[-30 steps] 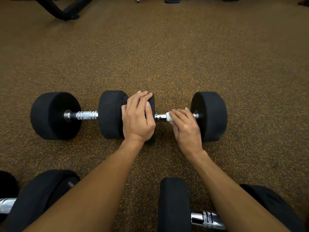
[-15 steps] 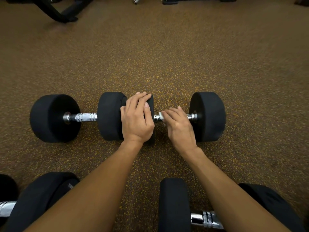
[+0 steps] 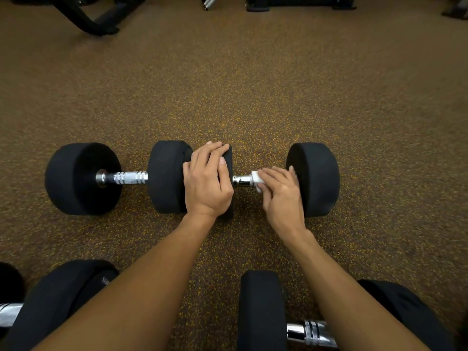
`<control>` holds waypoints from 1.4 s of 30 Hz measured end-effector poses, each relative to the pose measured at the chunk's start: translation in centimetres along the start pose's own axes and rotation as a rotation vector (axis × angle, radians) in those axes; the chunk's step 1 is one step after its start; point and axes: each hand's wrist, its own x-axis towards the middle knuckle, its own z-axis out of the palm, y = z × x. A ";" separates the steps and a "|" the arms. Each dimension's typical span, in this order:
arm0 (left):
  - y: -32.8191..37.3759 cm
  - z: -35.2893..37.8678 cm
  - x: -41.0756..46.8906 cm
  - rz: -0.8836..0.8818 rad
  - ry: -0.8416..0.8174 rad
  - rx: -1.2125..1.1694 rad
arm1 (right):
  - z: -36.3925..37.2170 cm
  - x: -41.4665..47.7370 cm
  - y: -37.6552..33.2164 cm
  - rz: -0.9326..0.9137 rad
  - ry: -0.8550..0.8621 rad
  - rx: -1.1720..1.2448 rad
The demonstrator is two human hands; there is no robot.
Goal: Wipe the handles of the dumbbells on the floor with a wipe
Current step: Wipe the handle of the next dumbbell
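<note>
The wipe point(image 3: 257, 179) is folded round the handle point(image 3: 241, 180) of the dumbbell point(image 3: 316, 178) lying mid-floor. The right hand point(image 3: 281, 196) pinches the wipe closed about the bar, fingers curled over the top. Only a short bright stretch of bar shows, toward the inner head. The left hand point(image 3: 206, 182) lies flat on that inner head, fingers together, pressing rather than gripping.

To my eye this is the rubbing stroke along the bar. To do it well, the wipe should run from head to head, since the bare part by the left hand looks untouched. A twist of the wrist would reach the underside (the knurled grooves hold the grime). The flat hand should bear down, because round heads will roll on this floor point(image 3: 253, 84).

A second dumbbell point(image 3: 83, 178) lies end to end with it on the left, heads just beside each other. Its handle point(image 3: 129, 177) is bare. Two more point(image 3: 260, 310) sit at the near edge, partly behind the forearms, and a black frame point(image 3: 96, 19) stands at the far left corner.
</note>
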 end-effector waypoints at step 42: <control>6.8 4.8 -0.4 -0.128 -0.467 -0.088 | -10.9 7.6 2.0 0.263 -0.103 -0.002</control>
